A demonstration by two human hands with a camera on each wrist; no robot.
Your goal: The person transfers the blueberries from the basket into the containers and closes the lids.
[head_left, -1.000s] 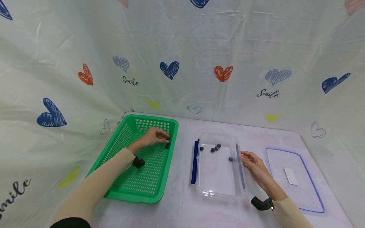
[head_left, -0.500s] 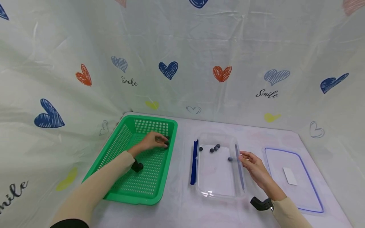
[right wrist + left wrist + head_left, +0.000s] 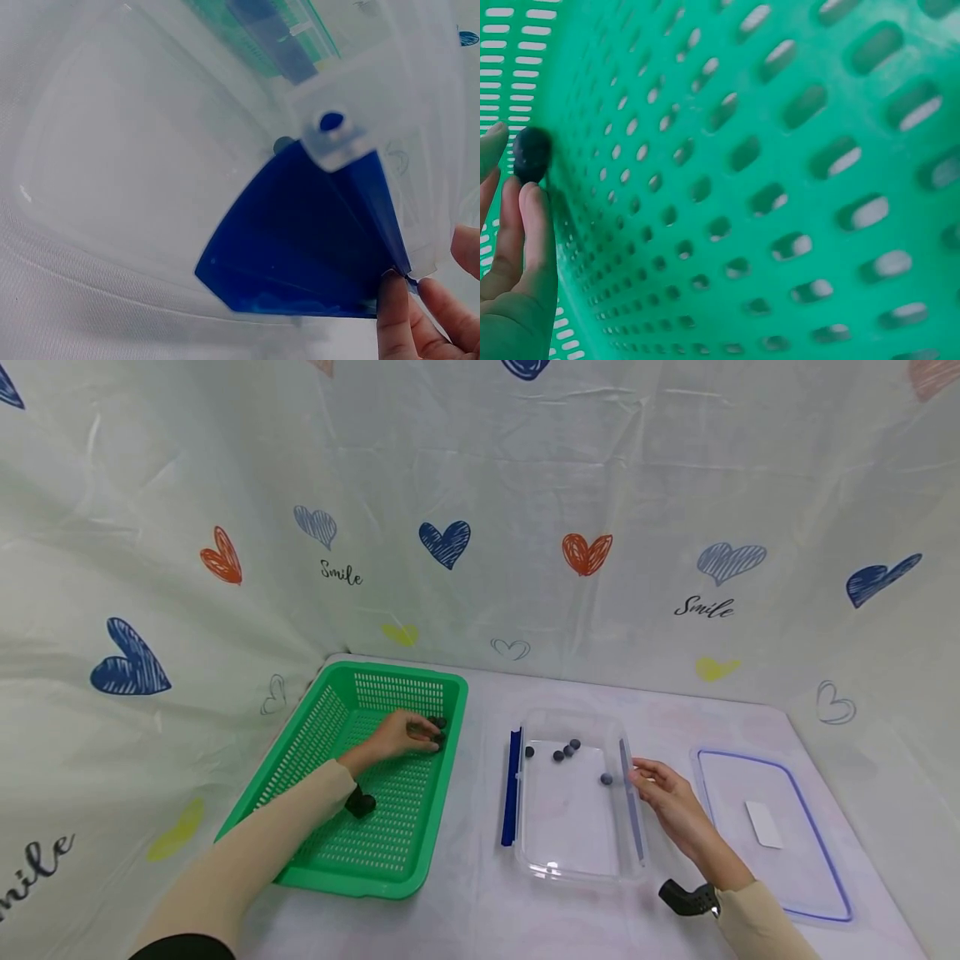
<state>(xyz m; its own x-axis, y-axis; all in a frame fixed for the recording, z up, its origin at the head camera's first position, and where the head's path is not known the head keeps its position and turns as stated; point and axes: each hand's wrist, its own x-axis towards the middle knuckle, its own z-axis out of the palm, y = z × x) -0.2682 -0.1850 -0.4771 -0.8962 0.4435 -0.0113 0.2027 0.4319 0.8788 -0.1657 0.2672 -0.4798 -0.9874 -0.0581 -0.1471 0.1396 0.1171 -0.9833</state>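
My left hand [image 3: 393, 735] reaches down inside the green basket [image 3: 420, 860]. Its fingertips meet a blueberry [image 3: 532, 154] against the far side wall, while the thumb [image 3: 491, 146] stands a little apart from it. Another blueberry [image 3: 441, 722] lies just beyond these fingers. To the right, my right hand [image 3: 671, 797] pinches the blue latch flap [image 3: 300, 232] on the right side of the clear plastic box [image 3: 570, 870]. Several blueberries are on the box floor, one of them a blueberry [image 3: 606, 779] near the right wall.
A second blue latch flap [image 3: 512, 789] sticks out on the box's left side. The clear lid [image 3: 813, 860] with a blue seal and a white label [image 3: 763, 824] lies flat at the right. Behind the table hangs a heart-patterned sheet [image 3: 510, 468].
My left hand has shifted slightly left and down along the basket's right wall, uncovering a blueberry beyond its fingers. The right hand and the box stay put.
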